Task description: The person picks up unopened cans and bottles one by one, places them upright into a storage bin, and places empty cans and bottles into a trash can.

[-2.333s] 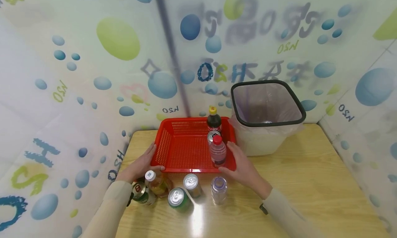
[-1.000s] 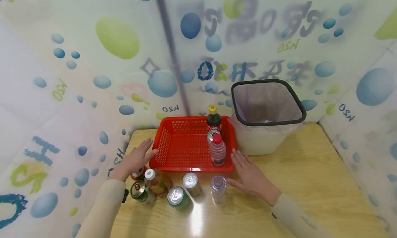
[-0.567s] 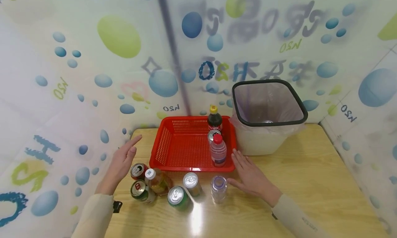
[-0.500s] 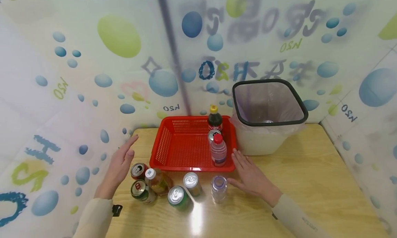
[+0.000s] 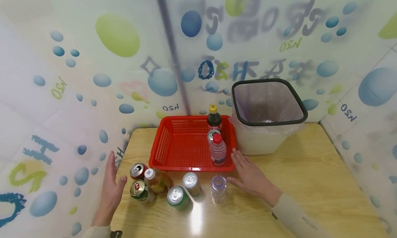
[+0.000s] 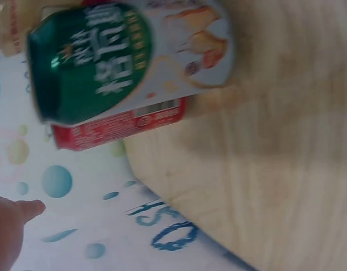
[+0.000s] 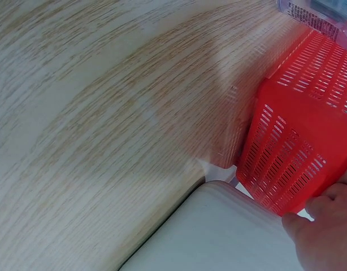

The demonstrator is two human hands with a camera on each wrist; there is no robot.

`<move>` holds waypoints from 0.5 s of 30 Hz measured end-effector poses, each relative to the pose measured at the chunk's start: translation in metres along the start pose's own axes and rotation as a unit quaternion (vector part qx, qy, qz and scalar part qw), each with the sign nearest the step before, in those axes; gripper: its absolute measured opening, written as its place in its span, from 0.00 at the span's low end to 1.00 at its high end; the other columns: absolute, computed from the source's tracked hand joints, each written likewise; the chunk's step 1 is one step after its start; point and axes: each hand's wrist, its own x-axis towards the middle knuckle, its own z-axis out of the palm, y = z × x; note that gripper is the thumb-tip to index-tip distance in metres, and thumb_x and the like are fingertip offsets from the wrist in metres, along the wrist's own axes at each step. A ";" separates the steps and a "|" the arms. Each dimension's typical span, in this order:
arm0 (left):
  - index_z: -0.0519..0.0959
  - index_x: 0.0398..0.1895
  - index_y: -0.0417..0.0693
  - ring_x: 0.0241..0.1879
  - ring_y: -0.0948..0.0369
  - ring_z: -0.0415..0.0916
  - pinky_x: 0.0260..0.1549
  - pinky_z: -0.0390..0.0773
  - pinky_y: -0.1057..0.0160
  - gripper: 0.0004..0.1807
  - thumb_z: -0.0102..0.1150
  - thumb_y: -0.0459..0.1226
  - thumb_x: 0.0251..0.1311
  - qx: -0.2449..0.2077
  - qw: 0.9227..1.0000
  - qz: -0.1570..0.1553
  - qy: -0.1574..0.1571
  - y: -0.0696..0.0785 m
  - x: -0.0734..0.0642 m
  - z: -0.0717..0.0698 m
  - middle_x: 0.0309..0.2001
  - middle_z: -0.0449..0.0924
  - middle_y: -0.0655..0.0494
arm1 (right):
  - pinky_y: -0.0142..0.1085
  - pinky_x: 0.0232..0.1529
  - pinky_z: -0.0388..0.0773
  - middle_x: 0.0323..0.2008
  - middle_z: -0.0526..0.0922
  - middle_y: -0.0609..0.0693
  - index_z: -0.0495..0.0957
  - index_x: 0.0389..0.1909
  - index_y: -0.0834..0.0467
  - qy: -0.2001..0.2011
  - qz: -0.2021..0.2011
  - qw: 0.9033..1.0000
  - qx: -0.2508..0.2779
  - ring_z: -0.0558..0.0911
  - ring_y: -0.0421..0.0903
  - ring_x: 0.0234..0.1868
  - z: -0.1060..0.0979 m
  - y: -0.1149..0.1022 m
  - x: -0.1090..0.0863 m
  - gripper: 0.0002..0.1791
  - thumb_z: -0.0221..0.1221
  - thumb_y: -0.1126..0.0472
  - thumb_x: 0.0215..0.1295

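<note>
My left hand [image 5: 111,191] is held left of the drinks, fingers straight, thumb apart, holding nothing. Nearest to it are a red can [image 5: 138,170] and a green-and-white can [image 5: 142,191], which looms large in the left wrist view. My right hand [image 5: 252,177] lies with straight fingers, fingertips right at the front right corner of a red plastic basket [image 5: 192,169]. Inside the basket's right side stand a yellow-capped cola bottle [image 5: 214,121], a silver can [image 5: 213,134] and a red-capped pink bottle [image 5: 218,152]. A clear bottle [image 5: 218,189] stands near my right thumb.
Along the basket's front stand an amber bottle [image 5: 159,183] with a white cap, a green can [image 5: 177,197] and another silver can [image 5: 192,183]. A lined bin [image 5: 258,141] with a black rim stands right of the basket. Patterned sheeting [image 5: 139,76] backs the wooden table [image 5: 316,183].
My left hand has come off the basket's left side and moved left and back towards me, uncovering the red can. My right hand let go of the basket's right rim and flattened beside it.
</note>
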 end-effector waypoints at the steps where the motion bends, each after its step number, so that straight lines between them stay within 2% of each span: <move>1: 0.44 0.86 0.56 0.82 0.49 0.39 0.74 0.46 0.70 0.49 0.55 0.61 0.71 -0.002 1.000 -0.008 0.001 -0.002 -0.004 0.001 0.85 0.39 0.52 | 0.54 0.76 0.56 0.82 0.47 0.60 0.51 0.81 0.66 0.000 0.000 1.000 0.000 0.51 0.59 0.81 0.000 0.000 0.000 0.54 0.53 0.30 0.72; 4: 0.40 0.86 0.57 0.82 0.45 0.37 0.78 0.43 0.60 0.51 0.55 0.62 0.71 -0.001 0.999 -0.041 0.001 -0.006 -0.016 0.005 0.85 0.36 0.51 | 0.54 0.77 0.56 0.82 0.47 0.60 0.51 0.81 0.65 -0.001 0.002 1.000 0.000 0.50 0.59 0.81 0.000 -0.001 0.000 0.53 0.52 0.30 0.72; 6: 0.39 0.86 0.59 0.81 0.44 0.37 0.78 0.43 0.57 0.51 0.55 0.61 0.71 0.002 0.998 -0.060 0.002 -0.009 -0.023 0.009 0.85 0.35 0.52 | 0.54 0.77 0.56 0.82 0.47 0.60 0.51 0.81 0.66 -0.001 0.002 1.000 -0.002 0.50 0.59 0.81 0.000 -0.001 0.001 0.53 0.52 0.30 0.72; 11: 0.37 0.85 0.64 0.82 0.50 0.36 0.76 0.45 0.65 0.52 0.62 0.54 0.70 0.000 0.996 -0.087 0.010 -0.018 -0.039 0.019 0.85 0.34 0.55 | 0.54 0.76 0.57 0.82 0.47 0.60 0.51 0.81 0.66 0.002 0.003 1.000 -0.007 0.50 0.59 0.81 0.002 0.000 0.001 0.53 0.51 0.29 0.72; 15: 0.34 0.85 0.63 0.82 0.52 0.36 0.75 0.46 0.68 0.60 0.70 0.49 0.64 0.011 0.995 -0.102 0.015 -0.024 -0.050 0.027 0.85 0.33 0.50 | 0.54 0.76 0.58 0.82 0.46 0.60 0.51 0.81 0.65 0.003 0.003 1.000 -0.005 0.50 0.59 0.81 0.003 0.001 0.001 0.53 0.51 0.29 0.72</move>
